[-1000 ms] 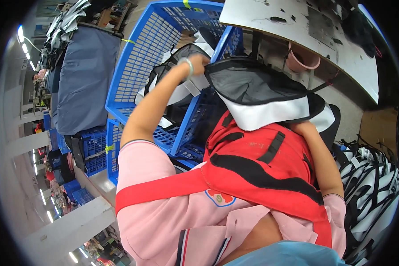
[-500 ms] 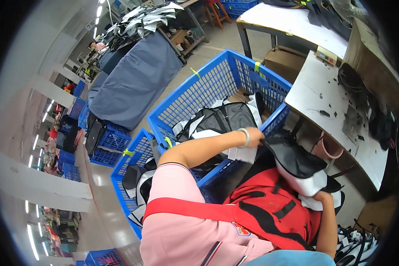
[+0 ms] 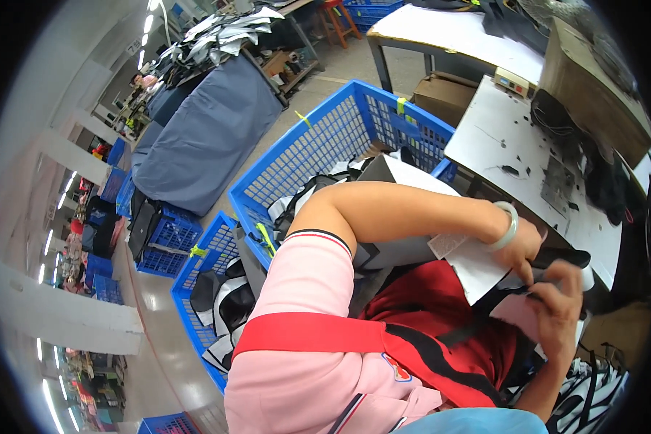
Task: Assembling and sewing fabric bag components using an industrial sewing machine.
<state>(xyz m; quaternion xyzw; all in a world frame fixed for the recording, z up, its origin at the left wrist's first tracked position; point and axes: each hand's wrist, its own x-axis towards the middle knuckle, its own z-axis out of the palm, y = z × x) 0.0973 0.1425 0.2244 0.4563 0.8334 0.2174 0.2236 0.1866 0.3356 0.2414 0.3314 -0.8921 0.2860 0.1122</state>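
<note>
A black, grey and white sewn fabric piece [image 3: 477,269] lies across my lap, over the red apron [image 3: 430,300]. My left hand [image 3: 517,246], with a pale bangle at the wrist, reaches across to the right, its fingers closed on the piece's far edge. Close below it, my right hand [image 3: 560,307] has bent fingers pinched at the dark edge of the same piece; they are slightly blurred. A black flap [image 3: 566,257] sticks out to the right beyond both hands. What lies under the fingers is hidden.
A large blue basket [image 3: 296,160] holding black and white pieces stands ahead; a smaller blue basket [image 3: 182,278] is at its left. A white worktable [image 3: 484,130] with dark scraps and a small control box [image 3: 511,82] stands to the right. More pieces [image 3: 589,394] pile up low on the right.
My left hand has moved right, from the basket's near edge to beside my right hand. My right hand has risen. The fabric piece has been turned and stretches further left.
</note>
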